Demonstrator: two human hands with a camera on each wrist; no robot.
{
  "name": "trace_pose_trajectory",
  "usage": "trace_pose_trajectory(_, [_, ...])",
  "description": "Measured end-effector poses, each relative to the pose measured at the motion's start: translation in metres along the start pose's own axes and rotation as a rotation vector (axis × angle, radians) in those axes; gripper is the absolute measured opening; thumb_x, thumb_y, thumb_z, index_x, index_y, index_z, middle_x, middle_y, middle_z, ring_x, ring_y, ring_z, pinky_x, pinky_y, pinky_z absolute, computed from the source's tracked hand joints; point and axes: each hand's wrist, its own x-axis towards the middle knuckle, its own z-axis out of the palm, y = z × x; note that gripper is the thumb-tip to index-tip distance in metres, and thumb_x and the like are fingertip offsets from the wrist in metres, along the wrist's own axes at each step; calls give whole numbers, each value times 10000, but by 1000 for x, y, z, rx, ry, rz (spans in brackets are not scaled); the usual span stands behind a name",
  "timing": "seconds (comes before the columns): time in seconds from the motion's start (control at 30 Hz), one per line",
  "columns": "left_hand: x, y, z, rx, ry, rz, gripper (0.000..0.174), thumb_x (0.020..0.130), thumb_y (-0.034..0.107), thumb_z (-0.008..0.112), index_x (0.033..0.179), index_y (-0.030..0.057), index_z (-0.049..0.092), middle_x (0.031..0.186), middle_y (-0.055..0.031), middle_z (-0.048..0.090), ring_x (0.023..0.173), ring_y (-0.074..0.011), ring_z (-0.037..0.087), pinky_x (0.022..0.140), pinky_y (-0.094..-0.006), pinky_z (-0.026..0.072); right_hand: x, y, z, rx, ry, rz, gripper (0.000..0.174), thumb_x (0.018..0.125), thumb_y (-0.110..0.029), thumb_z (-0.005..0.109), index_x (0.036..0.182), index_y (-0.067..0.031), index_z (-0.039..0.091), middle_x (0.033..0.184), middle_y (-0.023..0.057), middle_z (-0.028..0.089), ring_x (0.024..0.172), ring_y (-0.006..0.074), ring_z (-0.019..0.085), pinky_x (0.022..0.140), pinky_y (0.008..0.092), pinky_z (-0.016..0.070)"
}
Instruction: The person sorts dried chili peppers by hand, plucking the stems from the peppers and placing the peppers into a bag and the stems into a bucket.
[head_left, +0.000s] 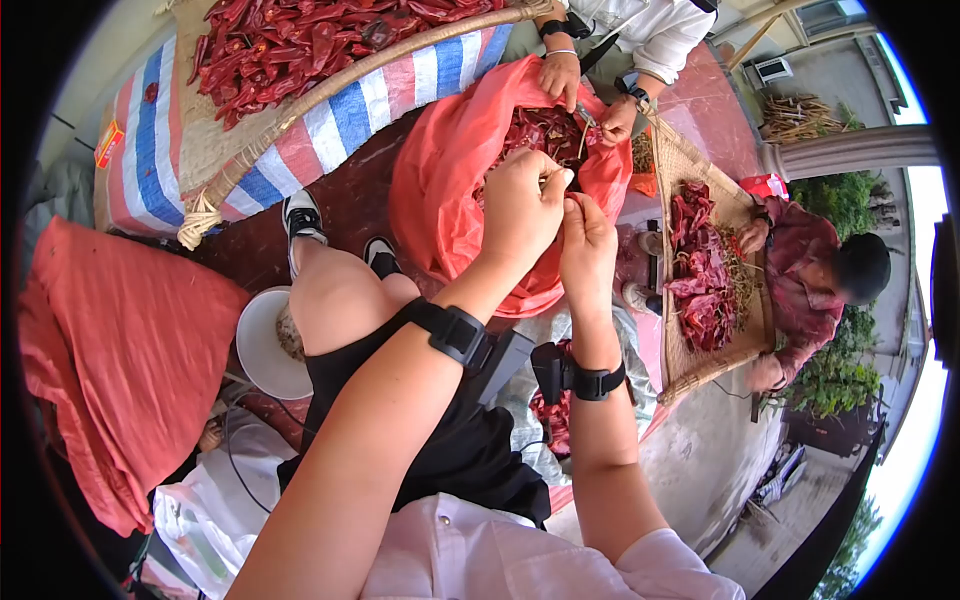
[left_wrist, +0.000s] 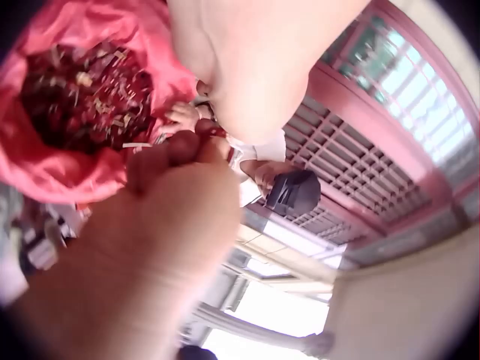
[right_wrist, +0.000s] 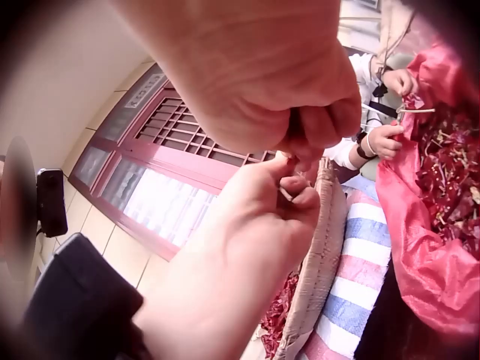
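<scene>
Both hands pinched 1 chili [head_left: 558, 183] over the bag [head_left: 440, 170].
We saw the left hand [head_left: 520, 205] and right hand [head_left: 588, 245] fingertip to fingertip, each nipping it just above the bag's dried chilies [head_left: 540, 130].

Chillies [head_left: 545, 130] lie in the sack [head_left: 450, 170] between the left basket [head_left: 215, 150] and right basket [head_left: 680, 160].

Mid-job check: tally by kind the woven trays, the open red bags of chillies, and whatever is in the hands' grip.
Woven trays: 2, upper left and right
Open red bag: 1
Chilli pinched between left hand and right hand: 1
Total: 4
</scene>
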Motion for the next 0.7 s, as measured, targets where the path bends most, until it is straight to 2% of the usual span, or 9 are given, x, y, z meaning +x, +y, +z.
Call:
trace_pose_trajectory(0.03, [0, 1, 0, 1, 1, 0, 162, 768, 90, 625, 663, -16, 562, 620, -120, 582, 536, -151, 547, 526, -287, 440, 0, 0, 1, 1, -1, -1, 162, 890, -108, 484, 908, 29, 567, 617, 54, 522, 571, 83, 459, 530, 247, 403])
trace_pose_trajectory(0.1, [-4, 2, 2, -103, -4, -155, 119, 724, 66, 630, 655, -15, 576, 639, -140, 580, 560, -263, 567, 538, -346, 441, -2, 0, 1, -66, 36, -80, 160, 893, -101, 478, 918, 29, 569, 623, 55, 524, 572, 88, 470, 527, 249, 403])
trace_pose_trajectory(0.17, [-6, -2, 2, -136, -22, -244, 138, 732, 86, 633, 662, -22, 585, 613, -134, 586, 537, -225, 566, 526, -326, 437, -3, 6, 0, -45, 16, -21, 166, 900, -108, 477, 919, 21, 580, 622, 19, 512, 564, 64, 454, 508, 223, 383])
trace_pose_trajectory(0.23, [-7, -6, 1, -211, -70, -355, 178, 791, 114, 629, 681, -18, 579, 566, -25, 558, 513, -73, 493, 477, -247, 399, -3, 10, -1, 250, -68, 136, 166, 906, -118, 477, 919, 2, 590, 628, -24, 495, 558, 34, 431, 491, 193, 355])
trace_pose_trajectory(0.37, [-6, -5, -3, -226, -99, -336, 176, 795, 145, 638, 701, 3, 597, 575, 7, 553, 486, -61, 466, 450, -226, 372, -3, 8, -15, 391, -203, 214, 171, 917, -148, 462, 890, -23, 575, 612, -61, 435, 534, 24, 359, 475, 168, 286])
trace_pose_trajectory(0.43, [1, 2, -14, -432, -359, -732, 156, 793, 177, 651, 748, 33, 612, 565, 29, 524, 473, -39, 433, 432, -196, 331, -1, 10, -23, 437, -240, 219, 179, 915, -165, 463, 868, -25, 566, 597, -62, 413, 527, 27, 333, 468, 173, 253])
trace_pose_trajectory(0.57, [-3, 5, -15, -591, -492, -801, 170, 809, 209, 642, 822, 41, 626, 614, 43, 515, 508, -21, 430, 451, -171, 313, -3, 9, -35, 467, -286, 299, 204, 900, -203, 494, 837, -22, 567, 579, -58, 410, 518, 26, 330, 454, 192, 230])
trace_pose_trajectory(0.63, [-4, 4, -14, -602, -512, -810, 182, 821, 221, 628, 840, 40, 632, 645, 39, 531, 521, -21, 435, 464, -171, 319, -1, 10, -32, 350, -213, 266, 191, 897, -177, 495, 859, -9, 579, 555, -75, 331, 483, 25, 253, 439, 196, 182])
trace_pose_trajectory(0.7, [-7, 2, -10, -530, -506, -775, 181, 827, 226, 621, 835, 46, 632, 635, 41, 525, 515, -23, 430, 468, -170, 318, 1, 8, -29, 350, -189, 267, 190, 891, -173, 507, 841, -7, 585, 553, -78, 340, 480, 22, 254, 436, 196, 182])
